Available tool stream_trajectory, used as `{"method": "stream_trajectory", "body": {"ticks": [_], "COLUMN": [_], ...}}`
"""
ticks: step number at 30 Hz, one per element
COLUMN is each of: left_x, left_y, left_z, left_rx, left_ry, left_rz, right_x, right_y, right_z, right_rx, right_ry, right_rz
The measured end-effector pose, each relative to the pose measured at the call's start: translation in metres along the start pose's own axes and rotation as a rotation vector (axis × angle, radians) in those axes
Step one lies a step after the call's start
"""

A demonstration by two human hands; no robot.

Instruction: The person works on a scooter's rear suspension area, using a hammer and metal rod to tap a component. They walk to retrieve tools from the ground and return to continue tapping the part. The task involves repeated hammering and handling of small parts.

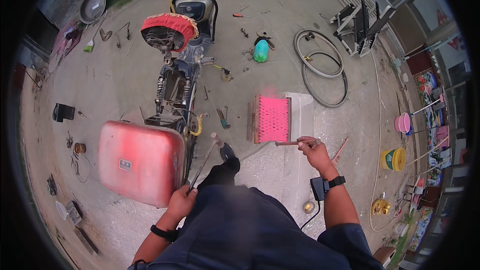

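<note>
My left hand (182, 203) is closed round the handle of a hammer (203, 164), whose head points up and away beside the scooter. Held out to the right, my right hand (316, 156) grips a slim, rusty reddish-brown tool (287, 143). Its free end points left, near the lower edge of a small stool (274, 119) with a bright pink woven top. From this view I cannot tell the tool's exact kind. Just left of the hammer is the red box (142, 162) on the rear of a partly stripped scooter (175, 87).
A bicycle wheel and tyre (320, 54) lie beyond the stool, near a folded black-and-white chair (361, 27). A green bottle (261, 51), a screwdriver (241, 15) and hex keys (223, 118) are scattered on the concrete. A yellow bucket (393, 159) and pink bucket (402, 123) stand right.
</note>
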State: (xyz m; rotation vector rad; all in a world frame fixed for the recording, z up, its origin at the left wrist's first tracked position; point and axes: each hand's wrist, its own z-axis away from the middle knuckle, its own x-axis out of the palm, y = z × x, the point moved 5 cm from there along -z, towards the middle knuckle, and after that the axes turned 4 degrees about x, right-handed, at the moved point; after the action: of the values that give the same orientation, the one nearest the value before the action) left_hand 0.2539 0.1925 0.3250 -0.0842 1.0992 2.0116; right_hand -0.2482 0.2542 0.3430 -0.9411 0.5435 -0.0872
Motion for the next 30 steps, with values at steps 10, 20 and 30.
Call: {"method": "stream_trajectory", "body": {"ticks": [10, 20, 30], "left_x": [-0.034, -0.015, 0.072], "left_y": [0.078, 0.076, 0.103], "left_z": [-0.030, -0.069, -0.162], "left_rx": [-0.116, -0.264, -0.582], "left_ry": [-0.003, 0.108, 0.393], "left_rz": [0.087, 0.124, 0.613], "right_x": [0.123, 0.270, 0.372], "right_y": [-0.214, -0.325, -0.289], "right_z": [-0.138, -0.213, -0.324], "right_rx": [-0.531, -0.736, -0.762], "right_ry": [-0.401, -0.803, -1.229], "right_rz": [0.369, 0.709, 0.844]}}
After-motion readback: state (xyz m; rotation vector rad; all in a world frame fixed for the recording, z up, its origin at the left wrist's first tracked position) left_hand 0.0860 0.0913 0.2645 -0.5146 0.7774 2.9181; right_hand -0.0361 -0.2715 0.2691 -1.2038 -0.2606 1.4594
